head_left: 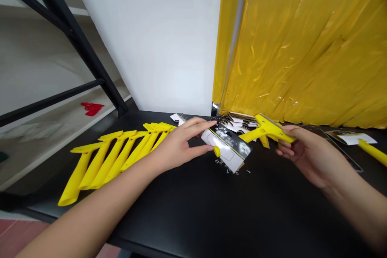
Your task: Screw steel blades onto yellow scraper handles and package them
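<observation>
our left hand (178, 145) lies half open over a black-and-white printed card (226, 145), its fingers (196, 124) reaching the card's edge and its thumb just beside a small yellow tip (217, 151). we cannot tell whether it grips the card or only touches it. our right hand (311, 155) is curled firmly around a yellow plastic scraper (266, 129), grasping it at the wide head, with the narrower shaft pointing toward the card. both are held just above a black table (211, 209). a loose pile of printed cards (238, 123) sits between our hands, against the wall. to the left lies a fanned row of yellow scraper handles (105, 161). to the right are another card (352, 139) and a yellow handle (373, 153). behind hang a yellow plastic sheet (302, 48) and a white wall (160, 40).
</observation>
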The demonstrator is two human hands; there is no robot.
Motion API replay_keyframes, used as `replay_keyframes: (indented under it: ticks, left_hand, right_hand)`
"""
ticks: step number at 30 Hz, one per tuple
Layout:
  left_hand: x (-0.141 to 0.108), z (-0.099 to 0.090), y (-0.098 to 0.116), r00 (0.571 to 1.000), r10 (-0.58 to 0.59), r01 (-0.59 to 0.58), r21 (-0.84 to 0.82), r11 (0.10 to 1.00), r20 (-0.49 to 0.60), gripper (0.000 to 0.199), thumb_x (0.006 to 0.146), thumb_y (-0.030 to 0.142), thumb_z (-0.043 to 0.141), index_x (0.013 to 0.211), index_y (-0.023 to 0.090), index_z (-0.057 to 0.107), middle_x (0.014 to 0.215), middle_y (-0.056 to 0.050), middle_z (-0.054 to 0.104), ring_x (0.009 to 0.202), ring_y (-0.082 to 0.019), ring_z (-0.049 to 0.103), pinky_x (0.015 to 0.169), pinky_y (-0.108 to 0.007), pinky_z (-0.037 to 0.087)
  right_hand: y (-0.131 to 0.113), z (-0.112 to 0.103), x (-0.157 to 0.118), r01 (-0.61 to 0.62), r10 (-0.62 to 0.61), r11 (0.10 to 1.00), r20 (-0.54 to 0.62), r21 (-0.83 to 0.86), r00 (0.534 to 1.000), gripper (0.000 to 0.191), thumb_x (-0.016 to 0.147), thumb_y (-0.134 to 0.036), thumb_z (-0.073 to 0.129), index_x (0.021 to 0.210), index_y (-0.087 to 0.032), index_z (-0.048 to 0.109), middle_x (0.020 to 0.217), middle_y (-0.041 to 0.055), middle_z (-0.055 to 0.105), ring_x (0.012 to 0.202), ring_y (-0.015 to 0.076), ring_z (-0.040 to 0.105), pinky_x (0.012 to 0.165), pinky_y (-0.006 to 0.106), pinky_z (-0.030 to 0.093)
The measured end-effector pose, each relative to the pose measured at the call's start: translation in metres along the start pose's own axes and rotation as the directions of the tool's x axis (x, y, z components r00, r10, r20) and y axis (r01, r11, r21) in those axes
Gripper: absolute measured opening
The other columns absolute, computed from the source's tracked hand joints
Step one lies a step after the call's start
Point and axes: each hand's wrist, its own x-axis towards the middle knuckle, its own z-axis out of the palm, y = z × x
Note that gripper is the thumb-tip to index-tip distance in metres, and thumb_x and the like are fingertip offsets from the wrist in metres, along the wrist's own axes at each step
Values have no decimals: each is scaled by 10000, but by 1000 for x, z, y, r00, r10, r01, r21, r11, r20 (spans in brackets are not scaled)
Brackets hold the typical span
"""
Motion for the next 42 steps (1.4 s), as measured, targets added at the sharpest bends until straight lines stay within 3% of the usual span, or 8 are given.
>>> replay_keyframes:
  ticks: [4, 9, 15, 21, 27, 32, 38, 42]
  left_hand:
    - [0, -1, 1, 1000, 20, -20, -18, 1000, 11, 560, 976, 334, 779, 1509, 400, 622, 1389, -58, 632, 1157, -219, 658, 1029, -396, 568]
    - [0, 0, 3, 998, 62, -61, 41, 997, -19, 505, 957, 309, 797, 1442, 362, 668, 1392, -83, 615, 1307, -259, 606, 1153, -459, 484]
    - [2, 1, 8, 989, 62, -52, 70, 996, -137, 111, 988, 325, 730, 945, 225, 709, 982, -41, 673, 919, -192, 649, 862, -353, 547]
    - [0, 13, 9, 980, -181, 162, -193, 968, -85, 147, 1036, 307, 597, 1070, 220, 710, 908, -20, 718, 808, -163, 662, 748, -309, 538]
    - [0, 25, 8, 899, -428, 374, -663, 649, 89, 296, 1010, 498, 651, 996, 206, 701, 887, -41, 747, 786, -175, 711, 708, -299, 590]
    - [-1, 26, 3, 868, -445, 402, -838, 368, 221, 409, 1007, 575, 606, 1009, 181, 717, 934, -99, 789, 824, -227, 752, 711, -329, 617]
    - [-1, 20, 2, 815, -443, 556, -717, 420, 373, 376, 919, 510, 813, 1073, 168, 782, 932, -67, 789, 747, -136, 725, 663, -222, 585]
    - [-1, 17, 2, 779, -393, 626, -648, 434, 489, 383, 885, 503, 849, 1074, 175, 790, 882, -54, 779, 677, -140, 714, 604, -246, 598]
  right_hand:
    - [0, -1, 0, -51, 50, 998, 12, 28, 999, 192, 842, -372, 815, 818, -254, 664, 610, -44, 445, 537, 124, 388, 547, 250, 544]
    - [0, -1, 1, -111, 110, 991, 24, 71, 994, 190, 830, -363, 827, 855, -258, 670, 610, -49, 449, 528, 121, 385, 553, 260, 567]
    - [0, 4, -1, -128, 122, 985, 59, 118, 991, 241, 824, -349, 844, 813, -247, 625, 627, -56, 451, 528, 112, 383, 576, 268, 586]
    - [4, 11, -3, -105, 96, 988, 87, 111, 992, 316, 818, -385, 873, 780, -242, 593, 665, -44, 485, 574, 120, 431, 618, 255, 611]
    - [10, 13, -5, -51, 42, 996, 113, 72, 993, 253, 836, -420, 874, 903, -254, 696, 748, -19, 577, 626, 138, 487, 630, 256, 605]
    - [12, 16, -9, -6, 1, 998, 94, 55, 996, 255, 833, -435, 878, 918, -259, 715, 775, -8, 603, 652, 143, 495, 639, 252, 598]
    - [13, 19, -13, 120, -118, 992, 81, -27, 990, 289, 828, -480, 888, 951, -254, 756, 770, -4, 620, 666, 139, 515, 658, 247, 571]
    - [12, 18, -14, 140, -137, 989, 63, -48, 989, 323, 798, -500, 914, 986, -276, 778, 771, -10, 640, 675, 142, 546, 670, 255, 563]
